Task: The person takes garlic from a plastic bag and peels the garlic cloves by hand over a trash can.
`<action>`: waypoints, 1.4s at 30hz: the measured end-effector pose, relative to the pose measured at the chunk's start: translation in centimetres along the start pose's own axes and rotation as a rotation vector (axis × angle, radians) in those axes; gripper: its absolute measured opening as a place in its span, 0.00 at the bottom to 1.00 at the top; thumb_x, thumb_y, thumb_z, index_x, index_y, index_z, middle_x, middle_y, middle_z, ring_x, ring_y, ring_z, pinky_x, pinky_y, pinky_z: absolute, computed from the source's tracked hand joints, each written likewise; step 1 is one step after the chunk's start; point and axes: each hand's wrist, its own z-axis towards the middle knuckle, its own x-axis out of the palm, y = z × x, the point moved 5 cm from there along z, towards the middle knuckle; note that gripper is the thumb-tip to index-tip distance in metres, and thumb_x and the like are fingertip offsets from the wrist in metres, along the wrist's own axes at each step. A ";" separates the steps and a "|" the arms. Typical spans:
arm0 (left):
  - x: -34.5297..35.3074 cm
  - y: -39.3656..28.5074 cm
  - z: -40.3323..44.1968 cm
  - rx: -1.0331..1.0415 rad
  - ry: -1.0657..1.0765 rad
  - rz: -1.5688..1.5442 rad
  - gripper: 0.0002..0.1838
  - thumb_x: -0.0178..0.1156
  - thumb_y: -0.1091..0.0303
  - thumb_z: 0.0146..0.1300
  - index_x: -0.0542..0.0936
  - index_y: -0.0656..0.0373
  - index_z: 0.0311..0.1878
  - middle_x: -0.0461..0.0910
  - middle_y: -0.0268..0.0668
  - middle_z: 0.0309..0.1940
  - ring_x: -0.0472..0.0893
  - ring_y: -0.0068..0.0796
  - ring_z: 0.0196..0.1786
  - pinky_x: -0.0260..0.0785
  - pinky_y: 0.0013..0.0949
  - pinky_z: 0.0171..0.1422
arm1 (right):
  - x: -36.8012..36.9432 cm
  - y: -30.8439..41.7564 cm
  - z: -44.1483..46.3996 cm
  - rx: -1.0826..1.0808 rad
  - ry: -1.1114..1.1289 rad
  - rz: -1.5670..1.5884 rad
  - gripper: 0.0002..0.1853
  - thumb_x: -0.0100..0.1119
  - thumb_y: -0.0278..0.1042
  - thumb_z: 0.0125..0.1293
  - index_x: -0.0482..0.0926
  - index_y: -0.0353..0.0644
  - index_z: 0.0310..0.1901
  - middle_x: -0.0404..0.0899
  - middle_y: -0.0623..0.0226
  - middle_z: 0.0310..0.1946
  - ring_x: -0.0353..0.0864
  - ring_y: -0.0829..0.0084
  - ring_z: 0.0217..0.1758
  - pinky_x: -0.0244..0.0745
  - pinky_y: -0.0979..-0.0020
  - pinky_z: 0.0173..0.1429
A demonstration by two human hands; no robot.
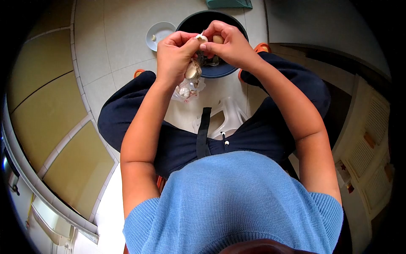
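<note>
Both hands meet above a dark round bucket (213, 73). My left hand (172, 59) is closed, with a partly broken garlic bulb (193, 70) tucked under its fingers. Its thumb and forefinger also pinch a piece of white garlic (201, 38). My right hand (231, 44) is closed too, its thumb touching that same white piece. A tan, rounded piece, seemingly an unpeeled clove (218, 39), shows between the right fingers. Below the left hand, a clear plastic bag (185, 92) holds more garlic.
A white plate (160, 30) with one small pale piece (153, 37) lies left of the bucket. Dark scraps show inside the bucket. A white plastic stool (230, 113) stands between the knees. A green dustpan-like object (228, 4) is beyond the bucket; cabinets line the left.
</note>
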 end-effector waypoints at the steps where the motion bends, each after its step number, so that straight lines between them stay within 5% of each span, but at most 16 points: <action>1: 0.1 -0.1 0.0 -0.001 -0.001 0.000 0.09 0.65 0.72 0.55 0.81 0.65 0.38 0.79 0.31 0.26 0.76 0.15 0.27 0.67 0.19 0.30 | -0.1 0.0 0.0 -0.003 -0.010 0.017 0.10 0.61 0.28 0.60 0.72 0.37 0.40 0.77 0.68 0.31 0.78 0.82 0.30 0.76 0.80 0.37; 6: 0.5 -1.5 -0.1 0.223 -0.032 0.292 0.15 0.64 0.68 0.58 0.80 0.60 0.49 0.82 0.31 0.33 0.77 0.13 0.31 0.66 0.17 0.30 | -0.6 0.0 0.2 0.082 -0.094 0.449 0.12 0.60 0.31 0.62 0.75 0.35 0.44 0.80 0.65 0.35 0.80 0.78 0.35 0.78 0.77 0.39; 11: 1.3 -0.5 -0.7 0.049 0.059 0.098 0.18 0.62 0.71 0.60 0.78 0.60 0.54 0.82 0.33 0.38 0.76 0.12 0.32 0.64 0.16 0.29 | -0.5 -0.2 0.0 0.100 -0.100 0.502 0.13 0.59 0.33 0.64 0.76 0.35 0.46 0.80 0.66 0.38 0.81 0.79 0.37 0.76 0.79 0.40; 15: 1.0 -0.8 -0.6 0.235 -0.018 0.332 0.15 0.60 0.71 0.60 0.79 0.62 0.50 0.83 0.35 0.36 0.77 0.16 0.29 0.67 0.20 0.30 | -1.2 0.4 0.2 -0.083 -0.195 0.078 0.11 0.60 0.33 0.62 0.81 0.36 0.41 0.82 0.65 0.35 0.81 0.77 0.36 0.74 0.77 0.39; 17: 0.8 -1.8 -0.6 0.532 -0.085 0.652 0.15 0.62 0.71 0.57 0.80 0.62 0.48 0.81 0.37 0.31 0.77 0.22 0.27 0.69 0.23 0.32 | -1.4 0.6 0.1 -0.208 -0.265 -0.119 0.10 0.60 0.33 0.60 0.83 0.36 0.39 0.82 0.64 0.34 0.81 0.76 0.34 0.74 0.77 0.38; 20: 0.6 -2.2 -0.7 0.543 -0.098 0.690 0.16 0.63 0.70 0.58 0.80 0.60 0.50 0.81 0.30 0.34 0.70 0.12 0.26 0.63 0.19 0.30 | -1.4 1.1 -0.2 -0.287 -0.341 -0.201 0.10 0.59 0.33 0.58 0.83 0.36 0.37 0.82 0.60 0.30 0.81 0.74 0.31 0.74 0.74 0.36; 23: 1.0 -2.5 -0.9 0.564 -0.096 0.729 0.14 0.63 0.70 0.58 0.80 0.61 0.48 0.80 0.31 0.33 0.70 0.12 0.26 0.63 0.18 0.30 | -1.4 1.5 -0.4 -0.319 -0.373 -0.284 0.10 0.59 0.33 0.57 0.83 0.36 0.37 0.82 0.58 0.30 0.81 0.74 0.28 0.73 0.75 0.34; 29: 1.3 -2.1 -1.0 0.484 -0.056 0.652 0.13 0.62 0.70 0.59 0.80 0.62 0.46 0.78 0.30 0.30 0.70 0.12 0.25 0.64 0.18 0.30 | -1.3 1.5 -0.3 -0.194 -0.332 -0.268 0.09 0.59 0.32 0.56 0.83 0.37 0.36 0.81 0.59 0.27 0.80 0.73 0.27 0.74 0.74 0.33; 31: 1.2 -2.2 -0.9 0.530 -0.064 0.695 0.12 0.61 0.70 0.59 0.80 0.62 0.46 0.78 0.29 0.30 0.70 0.12 0.25 0.63 0.18 0.30 | -1.3 2.5 -0.5 -0.385 -0.393 -0.378 0.09 0.59 0.31 0.55 0.82 0.37 0.35 0.81 0.59 0.26 0.81 0.70 0.27 0.74 0.72 0.33; 36: 0.7 -2.1 -0.4 0.522 -0.037 0.609 0.12 0.60 0.68 0.61 0.79 0.62 0.47 0.77 0.27 0.30 0.69 0.11 0.25 0.63 0.16 0.29 | -1.2 3.1 -0.5 -0.439 -0.325 -0.527 0.08 0.59 0.31 0.53 0.81 0.37 0.32 0.80 0.57 0.25 0.81 0.64 0.28 0.74 0.70 0.34; 41: 0.9 -1.2 -0.1 0.174 0.085 0.277 0.13 0.54 0.64 0.67 0.78 0.64 0.46 0.75 0.28 0.28 0.70 0.13 0.21 0.63 0.18 0.25 | -0.8 2.3 -0.4 -0.339 -0.194 -0.588 0.08 0.59 0.32 0.51 0.80 0.36 0.29 0.79 0.55 0.24 0.80 0.63 0.26 0.74 0.67 0.33; 42: 0.8 -1.1 0.0 0.174 0.085 0.277 0.13 0.54 0.64 0.67 0.78 0.64 0.46 0.75 0.28 0.28 0.70 0.13 0.21 0.63 0.18 0.25 | -0.7 2.1 -0.4 -0.324 -0.157 -0.539 0.07 0.58 0.30 0.53 0.79 0.34 0.30 0.77 0.59 0.21 0.76 0.71 0.24 0.71 0.72 0.31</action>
